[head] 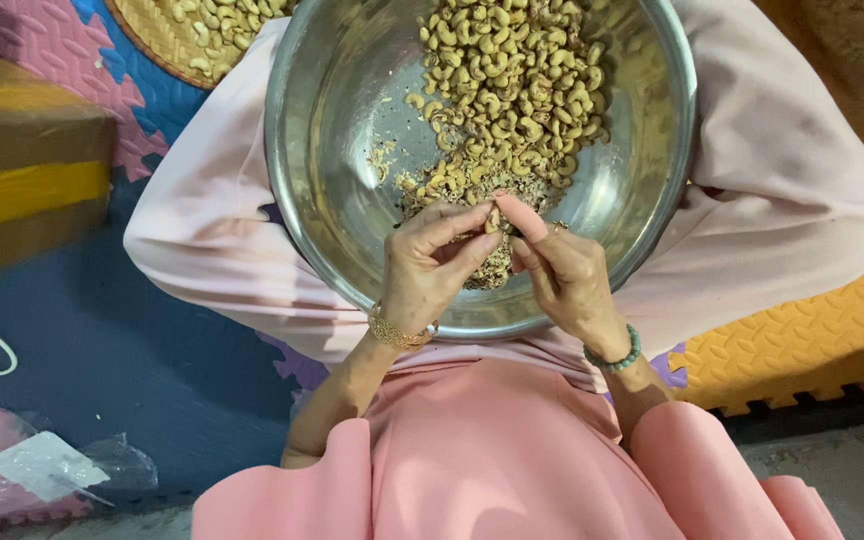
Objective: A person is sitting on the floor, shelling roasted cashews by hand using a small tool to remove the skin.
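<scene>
Soft, even indoor light, moderately bright, with no hard shadows. The wide round steel bowl (352, 150) carries dull smeared reflections along its wall from nine to twelve o'clock, without harsh glare. The centre is sharp; the corners at two and seven o'clock fall darker and slightly soft.

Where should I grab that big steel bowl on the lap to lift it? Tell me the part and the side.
Take the steel bowl by its rolled rim, one hand on each side. The rim juts out all round and gives a lip to hook fingers under. The near edge is taken up by the left hand and right hand pinching a nut, and the cashews heaped right make that side likely heavier.
</scene>
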